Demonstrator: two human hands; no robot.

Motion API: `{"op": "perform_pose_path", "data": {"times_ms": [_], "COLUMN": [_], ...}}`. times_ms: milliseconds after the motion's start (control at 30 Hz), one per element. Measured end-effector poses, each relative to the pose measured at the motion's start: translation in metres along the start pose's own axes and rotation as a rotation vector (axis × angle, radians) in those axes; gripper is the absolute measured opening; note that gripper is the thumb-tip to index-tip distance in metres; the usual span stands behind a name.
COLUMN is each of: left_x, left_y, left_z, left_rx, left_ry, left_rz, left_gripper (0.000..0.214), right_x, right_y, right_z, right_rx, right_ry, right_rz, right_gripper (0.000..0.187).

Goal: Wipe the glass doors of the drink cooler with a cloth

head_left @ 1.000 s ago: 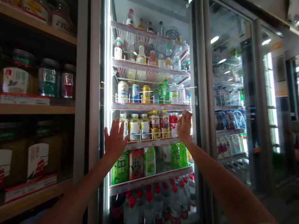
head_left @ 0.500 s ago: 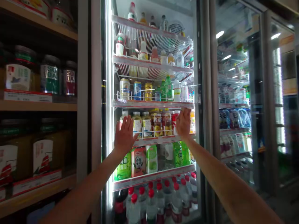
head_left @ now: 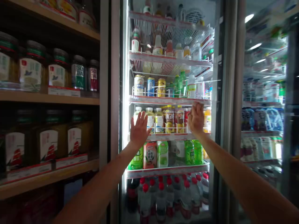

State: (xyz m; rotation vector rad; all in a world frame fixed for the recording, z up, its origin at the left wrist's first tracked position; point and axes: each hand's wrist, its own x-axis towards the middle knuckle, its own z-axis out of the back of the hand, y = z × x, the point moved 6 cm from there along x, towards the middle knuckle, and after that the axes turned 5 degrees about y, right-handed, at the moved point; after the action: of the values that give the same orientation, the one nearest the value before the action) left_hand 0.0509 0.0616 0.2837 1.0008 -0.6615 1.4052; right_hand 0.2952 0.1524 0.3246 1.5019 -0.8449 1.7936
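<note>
The person stands before a drinks fridge, with both arms stretched forward to its glass door [head_left: 170,71]. The left hand [head_left: 139,130] lies flat on the glass near the door's left edge, with the fingers spread wide and pointing up. The right hand [head_left: 196,119] is also on the glass, a little higher and closer to the right edge of the door. Its fingers are together and point up, perhaps a little bent. Neither hand holds anything. The two hands are well apart, and the middle part of the door lies between them.

The door stands upright with its long axis vertical, and its flat face is turned toward the person. On which side the hinges are, the view does not show.

Behind the glass, at the level of the hands, there is a row of bottles [head_left: 163,119] with yellow and red labels. Cans [head_left: 150,87] stand on the shelf above, green bottles [head_left: 193,152] on the shelf below, and red-capped bottles [head_left: 163,196] at the bottom. At the left are wooden shelves [head_left: 46,98] with jars [head_left: 58,73], and at the right a second fridge [head_left: 261,118].
</note>
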Motion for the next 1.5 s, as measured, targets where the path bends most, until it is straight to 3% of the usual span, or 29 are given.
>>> {"op": "perform_pose_path", "data": {"times_ms": [133,200,267,400,433,500,567,633,700,733,800,900,967,1033,1167,1233,1267,1400,1433,1500], "left_x": [-0.001,-0.002,-0.002,-0.003,-0.003,-0.002,-0.001,0.002,0.007,0.009,0.014,0.018,0.018,0.018,0.016,0.015,0.015,0.017,0.018,0.020], "left_y": [0.001,0.002,0.003,0.003,0.003,0.001,0.000,0.002,0.006,0.010,0.016,0.020,0.021,0.020,0.021,0.022,0.022,0.019,0.018,0.015], "left_z": [0.002,0.003,0.003,0.003,0.003,0.004,0.007,0.011,0.015,0.016,0.017,0.014,0.013,0.013,0.016,0.018,0.019,0.020,0.020,0.017], "left_rx": [0.010,0.018,0.023,0.011,0.006,0.003,0.002,-0.006,-0.013,-0.015,-0.014,-0.021,-0.028,-0.029,-0.018,-0.011,-0.007,0.002,-0.005,-0.031], "left_ry": [-0.014,-0.016,-0.016,-0.012,-0.013,-0.017,-0.019,-0.023,-0.033,-0.033,-0.024,-0.004,-0.004,-0.003,-0.022,-0.034,-0.038,-0.048,-0.052,-0.058], "left_rz": [-0.005,-0.014,-0.033,-0.041,-0.041,-0.044,-0.044,-0.033,-0.010,0.004,0.022,0.018,0.022,0.025,0.021,0.017,0.011,-0.001,0.003,0.015], "left_gripper": [0.060,0.059,0.058,0.058,0.058,0.057,0.056,0.055,0.057,0.060,0.065,0.067,0.067,0.066,0.065,0.063,0.062,0.060,0.061,0.064], "right_x": [-0.011,-0.021,-0.017,0.007,0.012,0.015,0.010,-0.003,-0.020,-0.026,-0.023,-0.002,0.007,0.011,-0.006,-0.015,-0.014,0.003,0.006,0.011], "right_y": [0.085,0.100,0.076,-0.004,-0.009,0.003,0.037,0.076,0.096,0.094,0.064,0.001,-0.012,0.010,0.081,0.078,0.062,-0.024,-0.030,-0.014], "right_z": [-0.026,-0.030,-0.024,0.002,0.004,0.001,-0.010,-0.021,-0.027,-0.027,-0.022,-0.007,-0.004,-0.010,-0.029,-0.027,-0.022,0.007,0.009,0.003], "right_rx": [0.035,0.036,0.023,-0.022,-0.030,-0.036,-0.026,-0.006,0.004,0.001,-0.012,-0.013,0.001,0.010,0.003,-0.010,-0.018,-0.052,-0.055,-0.052], "right_ry": [0.189,0.282,0.255,0.001,-0.035,-0.044,0.024,0.149,0.265,0.296,0.264,0.043,-0.069,-0.051,0.212,0.285,0.263,-0.020,-0.051,-0.016], "right_rz": [0.294,0.421,0.317,-0.150,-0.196,-0.195,-0.075,0.161,0.396,0.453,0.373,-0.036,-0.211,-0.166,0.295,0.394,0.334,-0.186,-0.233,-0.163], "right_gripper": [0.049,0.052,0.053,0.049,0.050,0.051,0.051,0.051,0.053,0.054,0.055,0.054,0.053,0.054,0.058,0.059,0.059,0.055,0.054,0.052]}}
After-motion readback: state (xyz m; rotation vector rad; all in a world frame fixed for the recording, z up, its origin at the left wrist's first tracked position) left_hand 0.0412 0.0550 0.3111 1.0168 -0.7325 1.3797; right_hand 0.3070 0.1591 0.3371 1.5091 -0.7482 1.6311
